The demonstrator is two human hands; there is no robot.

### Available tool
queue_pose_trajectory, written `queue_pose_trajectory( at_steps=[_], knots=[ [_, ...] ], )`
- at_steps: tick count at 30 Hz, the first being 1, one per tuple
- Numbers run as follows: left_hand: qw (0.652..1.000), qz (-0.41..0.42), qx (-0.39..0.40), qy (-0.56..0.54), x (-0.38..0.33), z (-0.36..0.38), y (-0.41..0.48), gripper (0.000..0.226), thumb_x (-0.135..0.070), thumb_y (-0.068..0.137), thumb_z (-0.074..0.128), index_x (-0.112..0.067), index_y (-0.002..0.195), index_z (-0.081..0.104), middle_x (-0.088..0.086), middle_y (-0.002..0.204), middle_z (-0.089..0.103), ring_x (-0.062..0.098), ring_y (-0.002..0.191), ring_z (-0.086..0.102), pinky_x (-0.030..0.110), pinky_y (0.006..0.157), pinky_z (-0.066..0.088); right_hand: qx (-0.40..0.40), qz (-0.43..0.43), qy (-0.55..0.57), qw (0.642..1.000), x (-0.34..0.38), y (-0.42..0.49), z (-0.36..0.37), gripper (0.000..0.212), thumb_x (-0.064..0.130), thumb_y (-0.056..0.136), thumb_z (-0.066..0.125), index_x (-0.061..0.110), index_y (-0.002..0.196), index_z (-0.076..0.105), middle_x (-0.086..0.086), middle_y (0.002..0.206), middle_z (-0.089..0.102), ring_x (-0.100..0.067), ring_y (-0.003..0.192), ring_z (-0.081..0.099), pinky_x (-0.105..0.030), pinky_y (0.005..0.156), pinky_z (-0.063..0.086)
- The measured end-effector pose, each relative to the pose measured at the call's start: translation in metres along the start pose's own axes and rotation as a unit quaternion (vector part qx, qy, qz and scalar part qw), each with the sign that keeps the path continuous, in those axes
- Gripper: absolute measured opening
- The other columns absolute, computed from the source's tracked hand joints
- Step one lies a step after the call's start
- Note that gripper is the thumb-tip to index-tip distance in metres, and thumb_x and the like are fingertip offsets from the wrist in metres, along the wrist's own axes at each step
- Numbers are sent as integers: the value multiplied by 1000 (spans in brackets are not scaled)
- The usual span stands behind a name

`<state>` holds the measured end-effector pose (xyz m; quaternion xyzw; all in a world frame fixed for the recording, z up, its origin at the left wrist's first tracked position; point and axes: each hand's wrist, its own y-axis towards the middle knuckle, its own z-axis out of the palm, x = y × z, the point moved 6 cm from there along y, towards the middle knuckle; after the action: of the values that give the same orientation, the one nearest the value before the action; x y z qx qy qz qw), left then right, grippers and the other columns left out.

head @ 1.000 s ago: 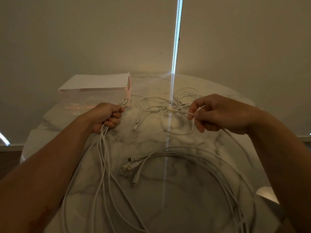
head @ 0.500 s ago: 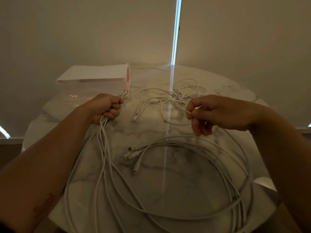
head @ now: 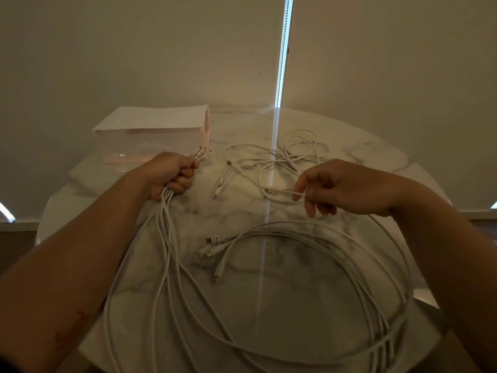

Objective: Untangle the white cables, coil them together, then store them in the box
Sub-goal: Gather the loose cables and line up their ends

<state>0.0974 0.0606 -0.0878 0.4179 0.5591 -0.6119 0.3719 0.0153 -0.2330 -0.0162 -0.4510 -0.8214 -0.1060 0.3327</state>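
Gripping a bundle of long white cables [head: 162, 208] in a closed fist, the left hand [head: 169, 175] sits at about 10 o'clock on the round white marble table [head: 236, 214]. The bundle's plug ends [head: 201, 153] poke out past the thumb toward the translucent pinkish rectangular box [head: 150, 135], white-topped, at 11 o'clock. From the fist the cables run toward 6 o'clock, sweep in a wide loop through 4 o'clock and end in loose connectors [head: 212, 250] near the table's centre. The right hand [head: 341, 188], at 2 o'clock, pinches a thinner white cable [head: 282, 191] between thumb and forefinger. That cable leads into a tangled heap of thin white cables [head: 295, 149] at 12 o'clock.
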Motion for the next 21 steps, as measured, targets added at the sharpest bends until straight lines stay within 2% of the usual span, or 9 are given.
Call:
queue_pose_trajectory(
  at_steps=[4, 7, 9, 11, 13, 15, 17, 18, 21],
  knots=[
    [1000, 2, 3, 5, 0, 0, -1, 30, -24, 106, 28, -14, 82, 43, -6, 53, 24, 3, 36, 18, 15, 28, 14, -21, -29, -18, 999, 6, 0, 2, 15, 11, 93, 61, 19, 90, 73, 3, 69, 68, -11, 64, 67, -21, 66, 52],
    [1000, 3, 4, 5, 0, 0, -1, 30, -24, 106, 28, -14, 82, 44, -7, 53, 24, 3, 36, 18, 15, 27, 15, -18, -68, -162, 984, 13, 3, 17, 9, 21, 89, 67, 25, 93, 75, 2, 70, 67, -10, 69, 65, -28, 73, 54],
    [1000, 3, 4, 5, 0, 0, -1, 30, -24, 106, 29, -14, 82, 44, -7, 52, 25, 3, 36, 18, 15, 27, 15, -7, -74, -226, 971, 14, 4, 30, 13, 29, 87, 69, 30, 99, 75, 10, 74, 63, -6, 73, 61, -26, 75, 52],
    [1000, 3, 3, 6, 0, 0, -2, 30, -25, 106, 29, -14, 83, 44, -7, 51, 25, 3, 36, 18, 15, 27, 15, -26, -82, -227, 970, 13, 7, 31, 18, 36, 86, 70, 30, 103, 75, 17, 75, 59, 0, 71, 57, -15, 71, 45],
    [1000, 3, 3, 4, 0, 0, -2, 30, -25, 107, 28, -15, 83, 44, -7, 51, 26, 3, 36, 18, 14, 27, 15, -73, -114, -229, 964, 17, 9, 27, 26, 42, 82, 74, 27, 103, 76, 15, 78, 59, 4, 68, 53, -7, 66, 35],
    [1000, 1, 3, 1, 1, 0, -3, 30, -25, 107, 28, -15, 83, 44, -8, 50, 26, 3, 36, 19, 14, 27, 15, -71, -133, -247, 957, 20, 13, 32, 38, 48, 78, 75, 25, 108, 73, 9, 89, 60, 1, 71, 50, -7, 67, 34],
    [1000, 3, 1, 0, 1, 0, -3, 30, -25, 107, 29, -15, 82, 44, -7, 50, 27, 3, 36, 19, 14, 28, 15, -32, -119, -264, 957, 20, 16, 45, 38, 47, 79, 75, 26, 110, 69, 7, 97, 60, -4, 81, 53, -15, 73, 42],
    [1000, 5, 0, 0, 0, 0, -3, 30, -26, 106, 29, -15, 82, 44, -7, 50, 27, 3, 37, 19, 14, 28, 14, -23, -118, -265, 957, 22, 17, 49, 32, 43, 81, 74, 25, 107, 69, 9, 94, 59, -6, 81, 54, -20, 75, 45],
    [1000, 9, -4, -7, 0, -1, -3, 31, -26, 106, 29, -15, 82, 44, -7, 51, 26, 3, 37, 18, 14, 29, 13, -20, -130, -261, 956, 27, 20, 52, 11, 31, 84, 72, 21, 90, 70, 15, 76, 52, -2, 68, 51, -19, 68, 44]
  ],
)
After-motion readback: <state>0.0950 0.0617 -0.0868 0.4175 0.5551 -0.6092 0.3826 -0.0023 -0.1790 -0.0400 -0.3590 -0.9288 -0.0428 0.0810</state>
